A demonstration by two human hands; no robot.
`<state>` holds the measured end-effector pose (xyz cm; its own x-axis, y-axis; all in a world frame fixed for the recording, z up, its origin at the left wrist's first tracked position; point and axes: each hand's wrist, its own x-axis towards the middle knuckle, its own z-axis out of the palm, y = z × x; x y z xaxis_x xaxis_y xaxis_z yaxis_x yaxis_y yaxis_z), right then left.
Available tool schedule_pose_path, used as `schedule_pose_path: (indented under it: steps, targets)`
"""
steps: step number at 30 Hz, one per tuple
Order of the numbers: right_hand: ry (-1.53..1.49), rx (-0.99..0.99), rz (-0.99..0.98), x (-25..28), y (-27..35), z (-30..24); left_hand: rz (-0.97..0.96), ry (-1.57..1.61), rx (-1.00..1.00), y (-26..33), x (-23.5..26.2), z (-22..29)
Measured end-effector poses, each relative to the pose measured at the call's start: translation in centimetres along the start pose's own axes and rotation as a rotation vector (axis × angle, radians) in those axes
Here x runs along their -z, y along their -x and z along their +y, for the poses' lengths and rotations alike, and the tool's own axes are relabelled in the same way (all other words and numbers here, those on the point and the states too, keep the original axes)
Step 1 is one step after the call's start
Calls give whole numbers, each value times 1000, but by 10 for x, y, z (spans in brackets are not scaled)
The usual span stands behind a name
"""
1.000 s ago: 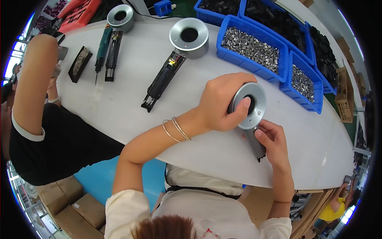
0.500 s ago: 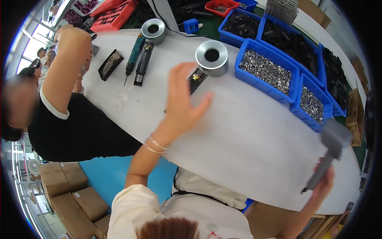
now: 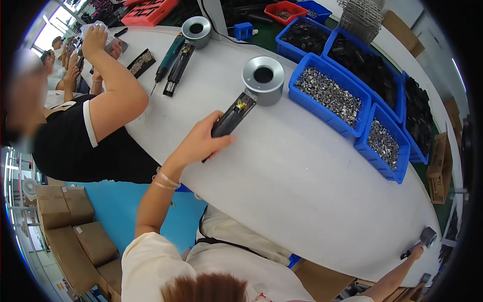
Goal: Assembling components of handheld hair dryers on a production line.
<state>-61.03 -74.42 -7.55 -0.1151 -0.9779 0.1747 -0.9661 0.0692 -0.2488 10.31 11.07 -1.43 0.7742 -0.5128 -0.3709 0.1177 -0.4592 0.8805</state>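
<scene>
Handheld device: we have the silver-ringed device on the counter, just left of the large bin of metal bits, its black handle laid open and slanting toward us.
Left hand: our left hand grasps that handle low down, thumb on one side and fingers on the other.
Right hand: our right hand is at a dark grey device, well right of the bin and nearer us; we cannot tell whether it grips or has released.
Second device: another ring-headed device lies farther left of the bin.
Screwdriver: a green power screwdriver lies beside that one, on its side away from the bin.
Smaller bin: a smaller blue bin touches the large bin's right side.
Co-worker: a person in black works far left of the bin.
</scene>
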Motion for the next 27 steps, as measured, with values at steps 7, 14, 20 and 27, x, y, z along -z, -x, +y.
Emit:
schedule_pose_path:
  steps: [7, 14, 20, 27]
  targets:
    - [339, 194, 471, 7, 94, -107, -43, -79, -189, 58, -48, 14]
    - [-363, 1638, 405, 80, 531, -376, -495, -194, -280, 36, -125, 48]
    - [-595, 1541, -353, 60, 614, -461, -806, 150, -242, -11, -148, 24]
    - [-481, 1509, -482, 83, 616, -466, -983, 692, 224, 3, -152, 11]
